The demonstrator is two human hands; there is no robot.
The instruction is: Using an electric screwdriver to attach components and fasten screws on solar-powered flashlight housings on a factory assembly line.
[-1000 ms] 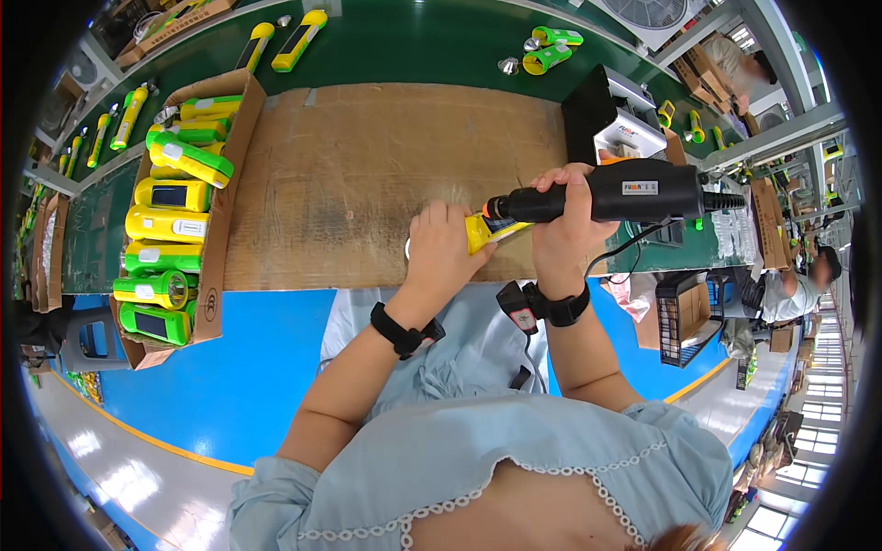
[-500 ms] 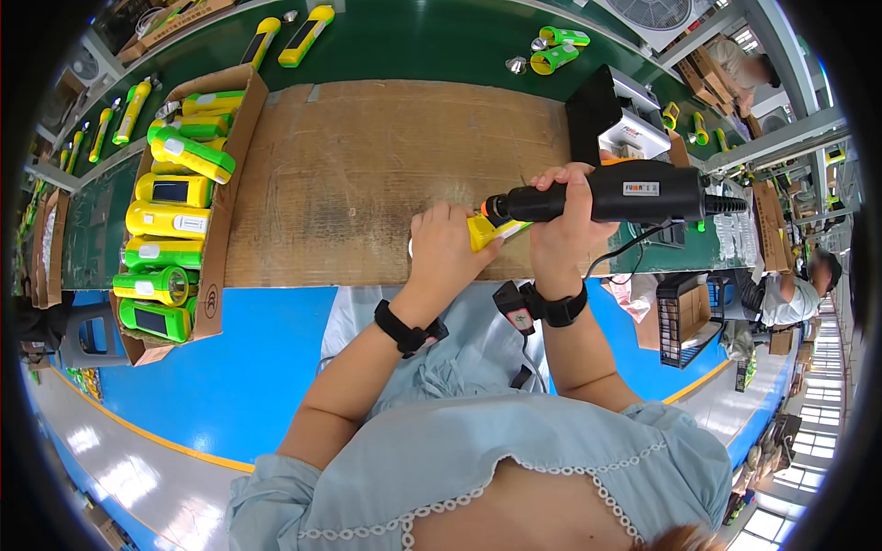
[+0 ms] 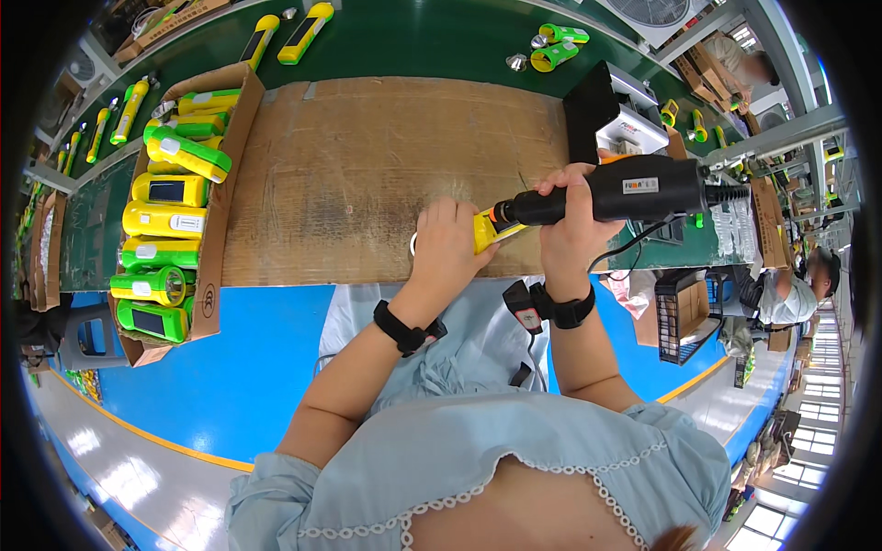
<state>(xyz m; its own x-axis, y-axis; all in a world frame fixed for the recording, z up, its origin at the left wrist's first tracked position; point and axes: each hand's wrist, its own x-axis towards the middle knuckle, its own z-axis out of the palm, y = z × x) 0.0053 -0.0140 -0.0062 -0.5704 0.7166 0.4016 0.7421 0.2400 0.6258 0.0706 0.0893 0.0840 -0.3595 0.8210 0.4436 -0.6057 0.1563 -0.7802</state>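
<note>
A yellow flashlight (image 3: 485, 231) lies at the near edge of the cardboard sheet, partly covered by my left hand (image 3: 445, 241), whose fingers are wrapped over it. My right hand (image 3: 577, 213) grips a black electric screwdriver (image 3: 634, 190), held nearly level with its tip pointing left. That tip meets the right part of the flashlight; the exact contact spot is too small to make out. A white ring shows just left of my left hand.
On the left stands a cardboard box (image 3: 241, 138) filled with several yellow and green flashlights (image 3: 165, 220). A cardboard sheet (image 3: 367, 156) covers the green bench. A black and white device (image 3: 634, 129) stands at the right, with loose flashlight bodies (image 3: 553, 57) behind. Another person (image 3: 788, 298) sits far right.
The screwdriver and my right hand have shifted slightly right. My left hand has moved slightly right and still holds the flashlight.
</note>
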